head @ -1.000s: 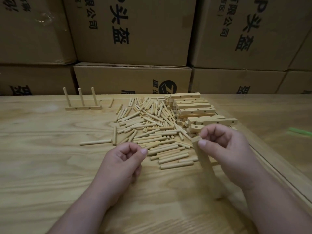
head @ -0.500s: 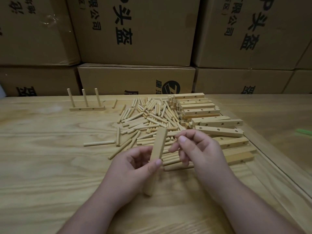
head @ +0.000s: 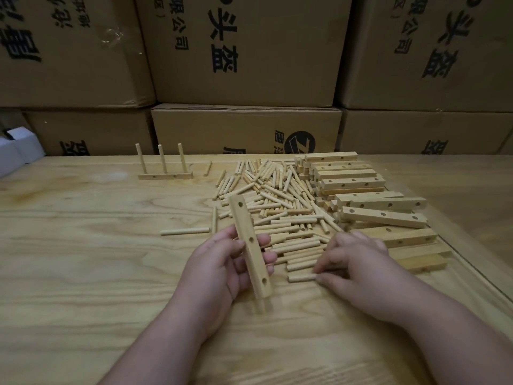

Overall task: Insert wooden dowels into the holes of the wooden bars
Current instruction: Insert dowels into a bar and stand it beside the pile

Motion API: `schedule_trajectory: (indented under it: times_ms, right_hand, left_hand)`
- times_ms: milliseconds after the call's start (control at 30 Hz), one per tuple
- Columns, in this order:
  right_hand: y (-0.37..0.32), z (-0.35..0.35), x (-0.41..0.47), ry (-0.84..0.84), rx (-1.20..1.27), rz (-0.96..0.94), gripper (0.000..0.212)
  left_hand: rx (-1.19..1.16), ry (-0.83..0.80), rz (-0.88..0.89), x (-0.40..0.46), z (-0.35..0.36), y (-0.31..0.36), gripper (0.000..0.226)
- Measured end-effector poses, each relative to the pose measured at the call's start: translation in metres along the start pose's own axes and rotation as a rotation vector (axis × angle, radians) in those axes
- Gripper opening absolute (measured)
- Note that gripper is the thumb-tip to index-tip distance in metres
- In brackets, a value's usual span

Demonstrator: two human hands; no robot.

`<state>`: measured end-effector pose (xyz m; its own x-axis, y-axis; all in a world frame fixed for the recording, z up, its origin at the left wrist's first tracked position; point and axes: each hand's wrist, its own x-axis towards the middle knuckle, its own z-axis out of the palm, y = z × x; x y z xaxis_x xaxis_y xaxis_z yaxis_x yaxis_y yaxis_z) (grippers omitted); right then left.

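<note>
My left hand (head: 222, 262) grips a wooden bar (head: 249, 245) with three holes, held nearly upright with its lower end near the table. To its right, my right hand (head: 358, 268) pinches the end of a loose dowel (head: 301, 278) lying at the near edge of the dowel pile (head: 277, 201). A stack of drilled bars (head: 361, 187) lies behind and right of the pile. At the back left stands a finished bar with three upright dowels (head: 163, 168).
Stacked cardboard boxes (head: 244, 51) wall off the back of the wooden table (head: 83, 273). One stray dowel (head: 184, 231) lies left of the pile. White boxes (head: 16, 154) sit at the far left edge. The table's right edge (head: 472, 262) runs diagonally.
The bar went from my right hand to my left hand, which now holds it with its holes facing me. My right hand dropped to the pile and took hold of a dowel.
</note>
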<state>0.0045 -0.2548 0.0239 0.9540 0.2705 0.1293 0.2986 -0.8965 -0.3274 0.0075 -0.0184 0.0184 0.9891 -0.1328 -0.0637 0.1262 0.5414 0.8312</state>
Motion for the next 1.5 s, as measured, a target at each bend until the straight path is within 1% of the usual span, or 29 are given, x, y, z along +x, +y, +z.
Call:
schedule_trajectory:
  times_ms: [100, 200, 300, 400, 533, 667, 767, 900, 1200, 1300, 1400, 1500]
  right_hand:
    - [-0.007, 0.006, 0.002, 0.109, 0.053, -0.061, 0.001]
    - [-0.014, 0.013, 0.004, 0.243, 0.163, -0.119, 0.001]
    - [-0.020, 0.018, 0.005, 0.318, 0.312, -0.132, 0.010]
    - [-0.023, 0.022, 0.007, 0.430, 0.375, -0.193, 0.010]
    - [-0.024, 0.024, 0.009, 0.603, 0.420, -0.257, 0.017]
    - [-0.025, 0.024, 0.009, 0.680, 0.469, -0.276, 0.025]
    - [-0.027, 0.024, 0.009, 0.696, 0.509, -0.307, 0.023]
    - [-0.028, 0.025, 0.010, 0.657, 0.505, -0.324, 0.019]
    - [-0.026, 0.022, 0.009, 0.611, 0.484, -0.389, 0.017]
    - [-0.026, 0.022, 0.009, 0.601, 0.490, -0.386, 0.015]
    - [-0.026, 0.023, 0.009, 0.566, 0.493, -0.351, 0.014]
    - [-0.026, 0.025, 0.009, 0.582, 0.472, -0.311, 0.015]
  left_hand:
    - [0.012, 0.030, -0.010, -0.001, 0.001, 0.000, 0.030]
    - [0.030, 0.070, -0.015, -0.001, 0.003, -0.001, 0.037]
    - [0.104, 0.106, -0.023, -0.002, -0.001, -0.001, 0.045]
    - [0.189, 0.120, -0.041, -0.002, -0.004, 0.001, 0.048]
    - [0.213, 0.106, -0.052, -0.003, -0.004, 0.001, 0.043]
    - [0.236, 0.041, -0.017, -0.004, -0.003, 0.000, 0.036]
    - [0.270, 0.019, -0.006, -0.004, -0.001, -0.001, 0.035]
    - [0.332, 0.001, -0.031, -0.006, 0.000, -0.001, 0.037]
    - [0.329, -0.001, -0.023, -0.006, 0.001, -0.002, 0.035]
    - [0.319, -0.003, -0.026, -0.006, 0.002, -0.003, 0.036]
    - [0.360, 0.013, -0.024, -0.006, 0.001, -0.001, 0.038]
    - [0.384, 0.008, -0.016, -0.006, 0.000, 0.000, 0.029]
